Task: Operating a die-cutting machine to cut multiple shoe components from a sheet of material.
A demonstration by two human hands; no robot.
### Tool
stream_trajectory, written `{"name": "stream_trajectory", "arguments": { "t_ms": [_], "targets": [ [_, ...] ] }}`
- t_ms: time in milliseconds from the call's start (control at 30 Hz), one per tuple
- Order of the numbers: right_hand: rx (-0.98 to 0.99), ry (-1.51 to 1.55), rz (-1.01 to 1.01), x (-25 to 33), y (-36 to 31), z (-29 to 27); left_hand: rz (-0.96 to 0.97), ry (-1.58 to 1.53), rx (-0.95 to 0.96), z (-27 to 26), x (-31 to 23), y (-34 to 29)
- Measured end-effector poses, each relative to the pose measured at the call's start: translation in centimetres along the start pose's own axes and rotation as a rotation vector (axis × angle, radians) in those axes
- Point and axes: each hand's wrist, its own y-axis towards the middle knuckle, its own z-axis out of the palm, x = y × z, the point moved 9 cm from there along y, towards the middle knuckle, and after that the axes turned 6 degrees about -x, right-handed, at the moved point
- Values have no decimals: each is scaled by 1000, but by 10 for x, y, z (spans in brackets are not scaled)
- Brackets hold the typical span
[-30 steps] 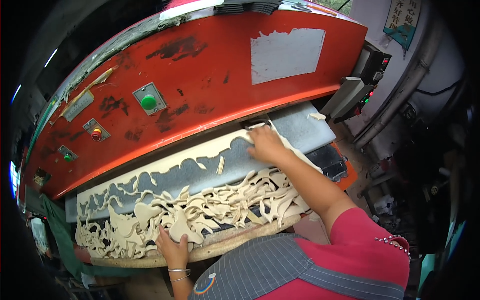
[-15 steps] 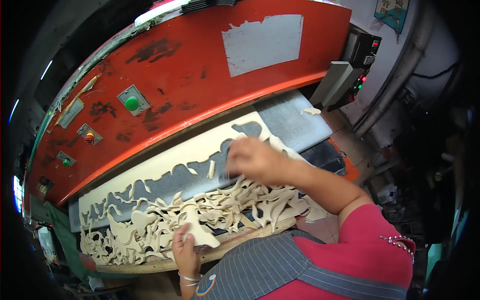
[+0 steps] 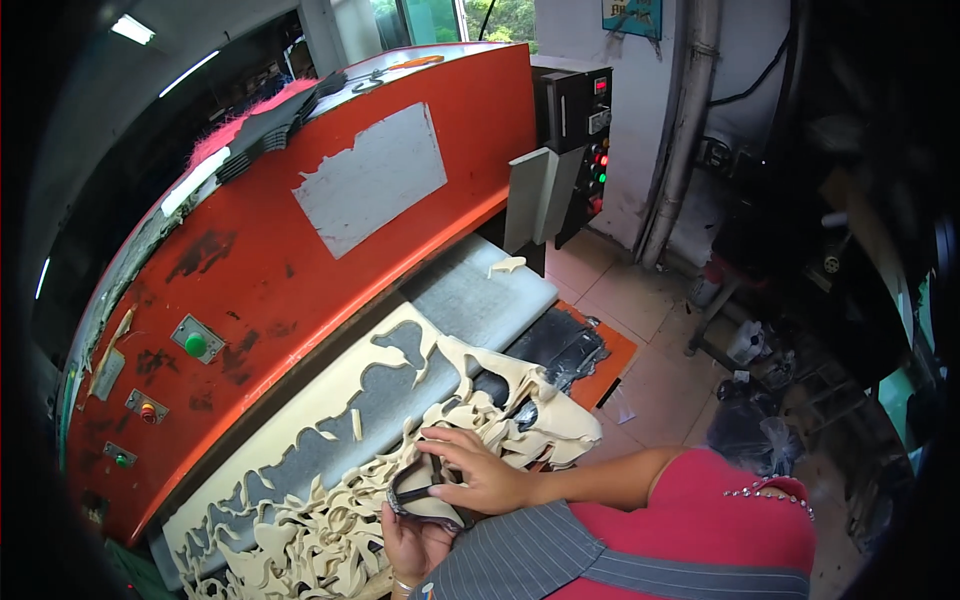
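Curved frame: a dark, thin-edged frame with a straight crossbar (image 3: 412, 494), apparently a metal cutting die; held just in front of the torso, above the near side of the offcuts. Pale material shows inside its outline; whether it is lodged there or lies beneath is not determinable.
Left hand (image 3: 415, 545): palm up, fingers bent around the near-left edge of the frame, supporting it; partly hidden by the frame.
Right hand (image 3: 485, 480): loosely curved over the frame, fingers at the far edge, thumb apart from them at the crossbar; contact is evident, firmness of grip is not determinable.
Offcut heap: a tangle of cream, curled sheet scraps (image 3: 330, 525) along the near edge, beside and below the hands.
Sheet: a cream, flat sheet with a scalloped near edge (image 3: 325, 395), lying on a translucent grey-white cutting board (image 3: 480, 290).
Press: a scuffed red-orange metal beam (image 3: 270, 270) behind the board; both hands are well apart from it.
Cut hazard: if the frame's edge is sharp, a slipping thumb or a tightened left grip could cut the skin.
Drop hazard: the frame could tip into the heap if the left support loosens.
Snag hazard: looped scraps near the frame could catch on its rim and drag it askew.
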Motion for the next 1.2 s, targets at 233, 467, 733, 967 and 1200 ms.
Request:
{"name": "stream_trajectory", "arguments": {
  "t_ms": [233,467,733,967,1200],
  "targets": [
    [122,128,116,-20,12,31,171,294,-52,-29,-16,-23],
    [141,151,-116,13,33,65,466,854,-249,-25,-43,-51],
    [187,712,-1,22,39,110,597,586,-315,-58,-62,-85],
    [-344,696,109,5,83,95,987,125,-810,-160,-172,-171],
    [1000,-515,-149,11,71,236,815,599,-791,-278,-313,-189]
  ]
}}
